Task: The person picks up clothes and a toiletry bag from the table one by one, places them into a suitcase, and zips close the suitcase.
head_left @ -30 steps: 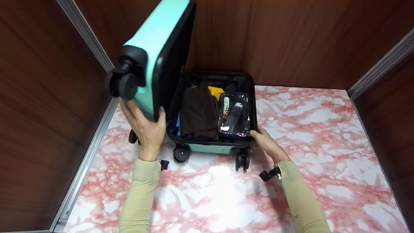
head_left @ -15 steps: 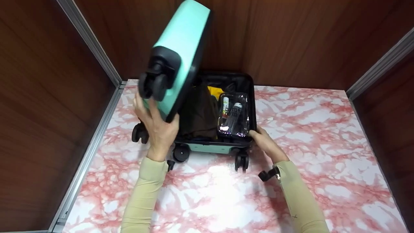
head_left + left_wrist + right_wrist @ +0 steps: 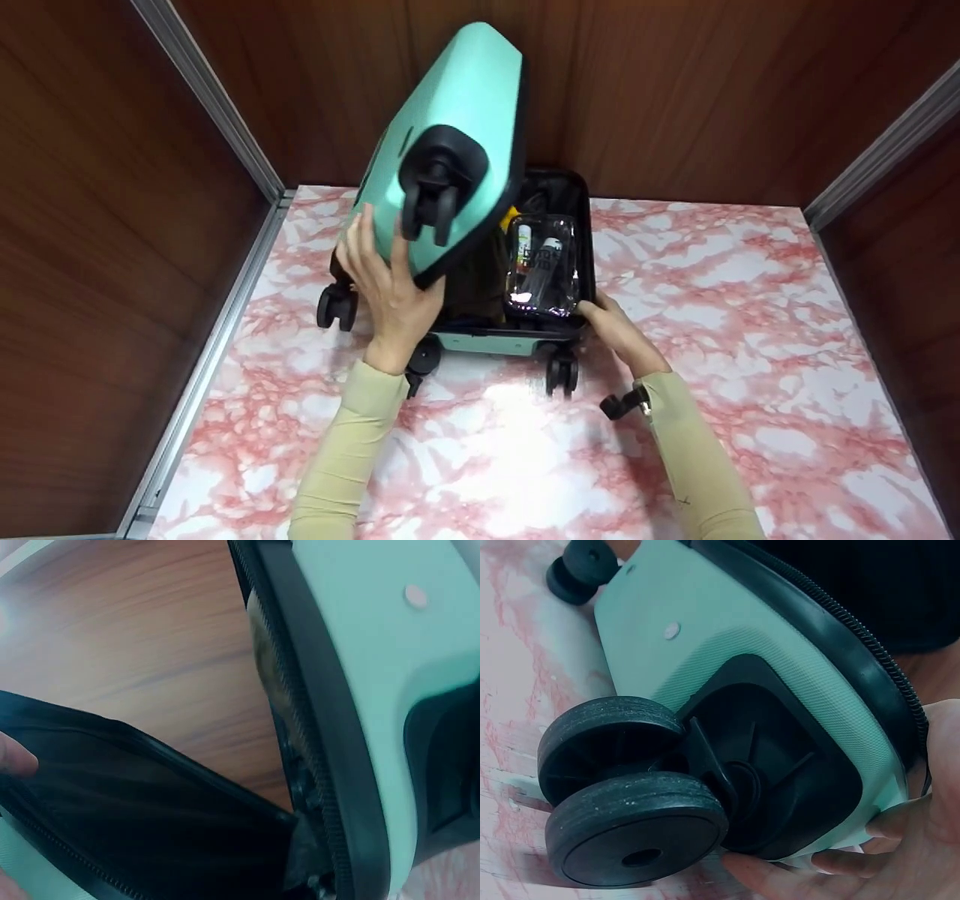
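The lid was held tilted above the left part of the case by the left hand, its fingers spread on the shell and its thumb at the rim. The case's near right corner was gripped by the right hand, thumb over the rim, fingers beneath. A clear pouch was contained in the case's right side.
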